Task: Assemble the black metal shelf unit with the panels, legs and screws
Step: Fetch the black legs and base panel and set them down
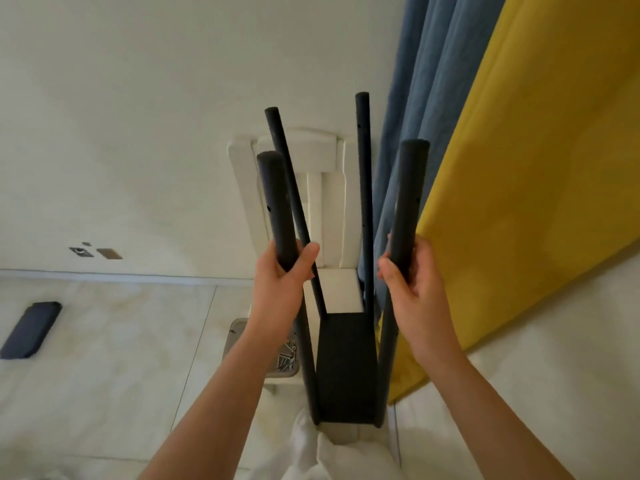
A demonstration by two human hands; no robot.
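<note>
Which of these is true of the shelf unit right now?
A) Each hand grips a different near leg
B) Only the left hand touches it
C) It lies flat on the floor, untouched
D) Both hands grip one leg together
A: the left hand wraps the near left leg, the right hand wraps the near right leg, with the black panel between them lower down.

panel (346,368) low between four upright legs | screw tray (239,336) left of it | chair (325,202) behind
</note>
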